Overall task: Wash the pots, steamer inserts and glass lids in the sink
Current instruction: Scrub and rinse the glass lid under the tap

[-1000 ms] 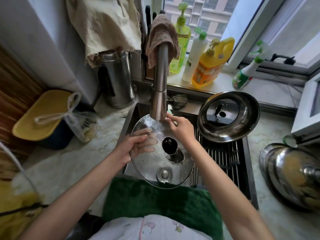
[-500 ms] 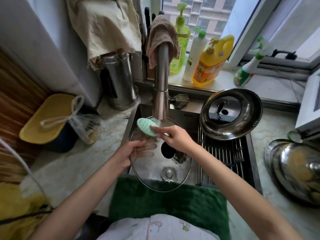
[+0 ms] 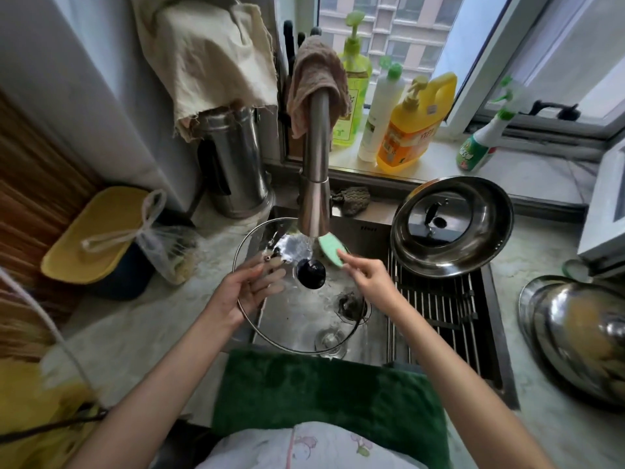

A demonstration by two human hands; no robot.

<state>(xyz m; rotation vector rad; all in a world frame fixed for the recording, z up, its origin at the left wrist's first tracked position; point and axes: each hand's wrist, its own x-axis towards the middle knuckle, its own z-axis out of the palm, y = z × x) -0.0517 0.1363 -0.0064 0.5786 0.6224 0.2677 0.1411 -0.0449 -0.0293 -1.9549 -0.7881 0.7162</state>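
We look down from head height at a kitchen sink (image 3: 378, 336) under a window. Our left hand (image 3: 241, 292) holds a round glass lid (image 3: 287, 330) by its left rim, thumb on top and fingers spread beneath the glass, so the lid hangs tilted over the left part of the basin. Its black knob (image 3: 310, 274) sits near the middle. Water runs from the steel faucet (image 3: 316, 184) onto the upper part of the lid. Our right hand (image 3: 367, 277) pinches a pale green scrubbing pad (image 3: 333, 252) between thumb and fingertips, just right of the stream and above the lid's upper right edge; we cannot tell whether the pad touches the glass.

To the right, a steel pot (image 3: 451, 226) rests tilted on a slatted drying rack (image 3: 436, 302) laid across the sink. Farther right, more steel cookware (image 3: 575, 336) lies on the counter. A brown rag (image 3: 318, 86) is draped over the faucet. Detergent bottles (image 3: 411, 126) stand on the sill. A green towel (image 3: 324, 397) covers the sink's near edge.
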